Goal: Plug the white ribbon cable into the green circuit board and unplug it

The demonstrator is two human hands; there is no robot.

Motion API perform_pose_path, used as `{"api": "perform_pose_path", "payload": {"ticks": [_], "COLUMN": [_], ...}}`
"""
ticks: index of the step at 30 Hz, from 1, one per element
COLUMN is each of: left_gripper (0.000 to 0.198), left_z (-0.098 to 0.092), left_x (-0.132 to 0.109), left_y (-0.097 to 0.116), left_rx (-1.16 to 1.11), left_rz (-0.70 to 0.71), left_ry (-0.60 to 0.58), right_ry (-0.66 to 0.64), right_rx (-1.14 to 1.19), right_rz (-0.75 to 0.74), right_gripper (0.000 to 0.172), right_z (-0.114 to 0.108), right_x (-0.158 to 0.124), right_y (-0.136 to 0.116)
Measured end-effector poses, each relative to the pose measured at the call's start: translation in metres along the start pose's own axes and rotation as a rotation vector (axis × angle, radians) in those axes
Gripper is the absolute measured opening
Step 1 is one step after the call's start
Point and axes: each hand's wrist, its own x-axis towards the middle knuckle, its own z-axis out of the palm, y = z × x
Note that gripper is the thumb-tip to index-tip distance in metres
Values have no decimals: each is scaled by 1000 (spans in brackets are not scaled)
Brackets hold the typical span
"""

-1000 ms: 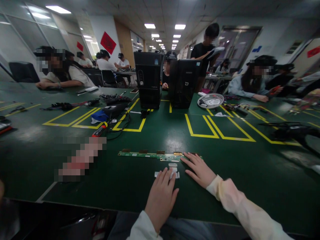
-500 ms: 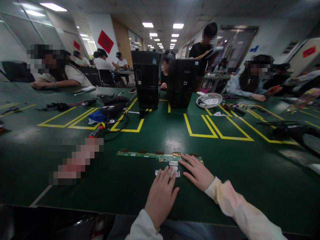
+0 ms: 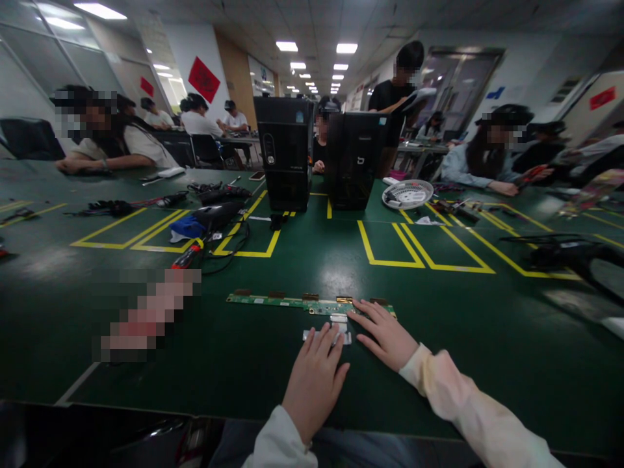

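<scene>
A long narrow green circuit board (image 3: 283,301) lies flat on the green table (image 3: 439,312) in front of me. My left hand (image 3: 314,380) rests flat with fingers stretched out, its fingertips on a small white flat cable piece (image 3: 325,336) just below the board. My right hand (image 3: 387,333) lies open too, its fingers spread and touching the right end of the board. Both sleeves are cream coloured. Neither hand grips anything.
Two black computer towers (image 3: 285,153) (image 3: 355,159) stand upright at mid table. A red-handled screwdriver (image 3: 188,257), black cables and a blue cloth (image 3: 188,227) lie to the left. A white fan grille (image 3: 408,194) sits farther right. Several other people sit around the table.
The view has shifted slightly. My hands have stayed flat on the white piece and the board's end, with almost no movement.
</scene>
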Motion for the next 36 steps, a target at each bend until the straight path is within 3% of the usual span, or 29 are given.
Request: {"api": "perform_pose_path", "payload": {"ticks": [26,36], "left_gripper": [43,43], "left_z": [3,2], "left_x": [1,12], "left_y": [1,9], "left_rx": [-12,0], "left_rz": [-7,-33], "left_ry": [-7,-24], "right_ry": [21,28], "right_rx": [44,55], "right_rz": [-6,-6], "right_gripper": [46,46], "right_z": [3,4], "right_x": [-1,0], "right_y": [3,4]}}
